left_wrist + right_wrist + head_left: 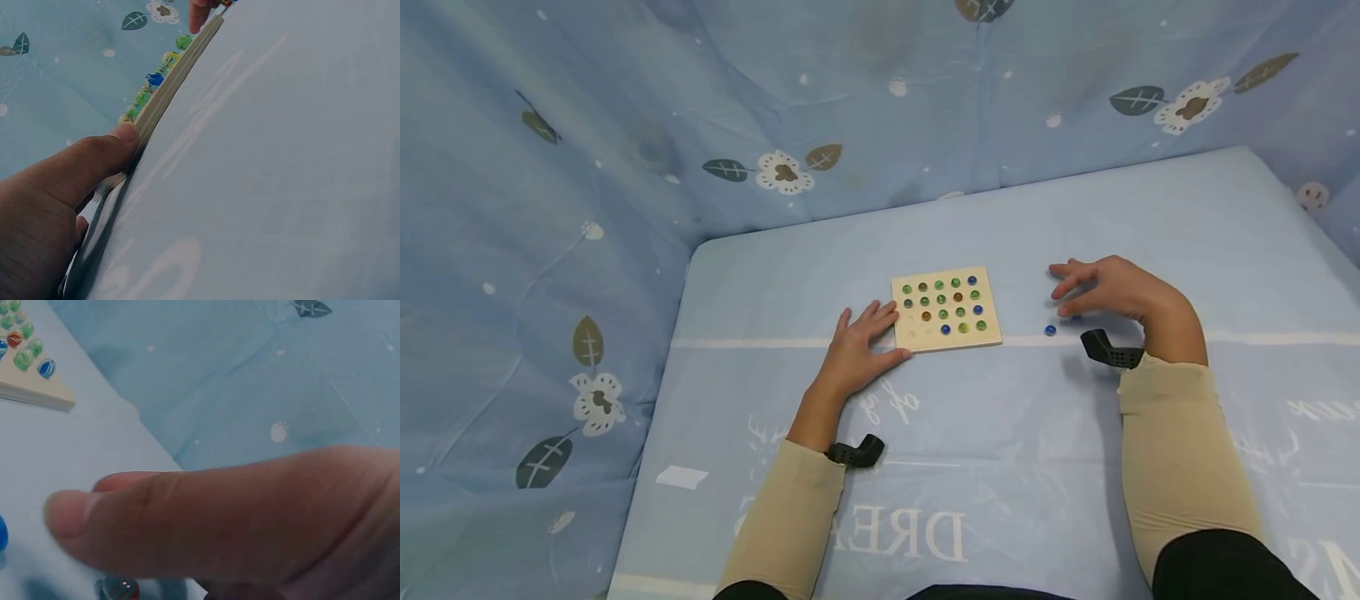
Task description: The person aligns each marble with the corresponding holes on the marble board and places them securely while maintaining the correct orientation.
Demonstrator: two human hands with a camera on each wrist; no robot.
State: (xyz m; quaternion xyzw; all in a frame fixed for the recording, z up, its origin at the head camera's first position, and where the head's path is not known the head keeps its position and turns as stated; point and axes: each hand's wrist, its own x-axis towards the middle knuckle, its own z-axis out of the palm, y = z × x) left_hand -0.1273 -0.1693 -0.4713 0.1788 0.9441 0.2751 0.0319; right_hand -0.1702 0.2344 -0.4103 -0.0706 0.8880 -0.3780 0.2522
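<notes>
Glass marbles: two loose on the table, a blue one (pixel 1050 331) and a red-streaked one (pixel 122 587), both just beside your right hand (pixel 1108 289). Likely small, hard, light and slippery – pinch each at its widest part; they should roll if nudged. Any more under your palm, you cannot tell.

Your right hand: one, fingers extended and parted from the thumb, no marble visible in its grasp.

Marble board (pixel 955 340): one, pale wood, flat on the table left of the loose marbles. Twenty hollows: seventeen filled – three blue, three amber-brown, eleven greenish – and three bare at the left end of the two nearest rows. Probably stiff and light; hold it by the edges.

Your left hand (pixel 853 354): one, fingers spread straight, touching the board's left edge and near-left corner.

Wrist mounts: two, black. White patch (pixel 682 477): one. Table (pixel 760 287): one.
</notes>
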